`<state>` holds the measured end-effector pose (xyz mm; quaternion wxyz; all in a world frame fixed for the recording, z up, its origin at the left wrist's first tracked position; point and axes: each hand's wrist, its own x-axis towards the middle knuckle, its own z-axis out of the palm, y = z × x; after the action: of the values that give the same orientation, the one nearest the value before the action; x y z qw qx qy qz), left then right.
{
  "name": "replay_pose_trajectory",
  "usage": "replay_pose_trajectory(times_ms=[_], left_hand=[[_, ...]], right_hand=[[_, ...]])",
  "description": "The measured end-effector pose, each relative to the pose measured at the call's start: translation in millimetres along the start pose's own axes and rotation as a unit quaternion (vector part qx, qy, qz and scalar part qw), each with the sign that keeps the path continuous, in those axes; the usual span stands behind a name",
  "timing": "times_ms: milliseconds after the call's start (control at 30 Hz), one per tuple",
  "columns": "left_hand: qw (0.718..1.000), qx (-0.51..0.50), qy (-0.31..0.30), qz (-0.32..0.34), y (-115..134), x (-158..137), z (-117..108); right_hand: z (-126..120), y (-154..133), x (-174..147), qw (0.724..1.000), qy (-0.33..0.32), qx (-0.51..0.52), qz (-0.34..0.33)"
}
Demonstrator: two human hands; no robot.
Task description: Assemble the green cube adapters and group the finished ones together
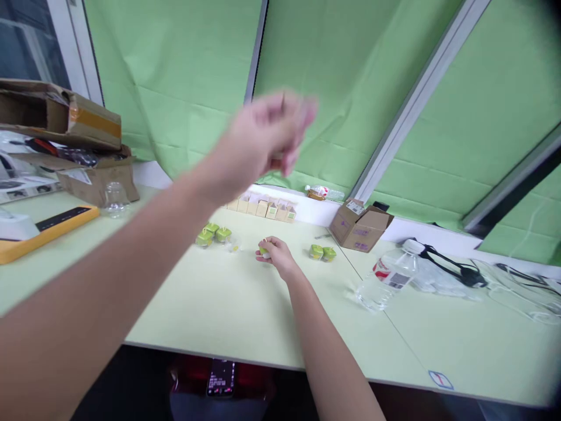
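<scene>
Raised high in front of the green covering, my left hand (278,131) is blurred, its fingers curled together; what they hold, if anything, I cannot make out. Low over the table, my right hand (277,257) grips a small green-topped container (263,250) with a pale loop on top. Similar green-topped containers (213,234) stand grouped left of it, beside a small clear piece (234,247). Two more green-topped containers (322,252) sit to the right of my right hand. Along the back edge stands a row of small tan boxes (272,210).
A water bottle (389,278) and an opened cardboard box (360,227) stand at right, with a black strap (460,269) and cables behind. At left are stacked cartons (94,123), a clear jar (115,199) and a yellow-edged device (52,234). A phone (221,377) lies below the table edge.
</scene>
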<state>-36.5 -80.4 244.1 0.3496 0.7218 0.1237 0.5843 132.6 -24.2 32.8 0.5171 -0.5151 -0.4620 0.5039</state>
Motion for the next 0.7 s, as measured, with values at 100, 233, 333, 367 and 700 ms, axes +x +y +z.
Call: replay_pose_trajectory(times_ms=[100,233,333,367,700], left_hand=[[0.996,0.090,0.021,-0.012,-76.0,-27.7,8.3],[0.971,0.219,0.065,-0.067,-188.6,-87.4,9.3],[0.964,0.250,0.035,-0.086,-221.3,-120.5,7.0],[0.965,0.245,0.010,-0.089,-223.3,-126.8,7.1],[0.971,0.169,-0.027,-0.164,-226.1,-135.5,22.5]], right_hand=[[-1.6,2.5,4.6,0.999,0.040,0.024,-0.013],[-7.8,2.7,8.1,0.996,0.085,0.037,-0.017],[-11.1,3.0,9.9,0.993,0.110,0.019,-0.026],[-11.3,3.5,10.4,0.994,0.106,0.020,-0.033],[-5.3,14.7,12.1,0.994,0.071,-0.050,-0.066]])
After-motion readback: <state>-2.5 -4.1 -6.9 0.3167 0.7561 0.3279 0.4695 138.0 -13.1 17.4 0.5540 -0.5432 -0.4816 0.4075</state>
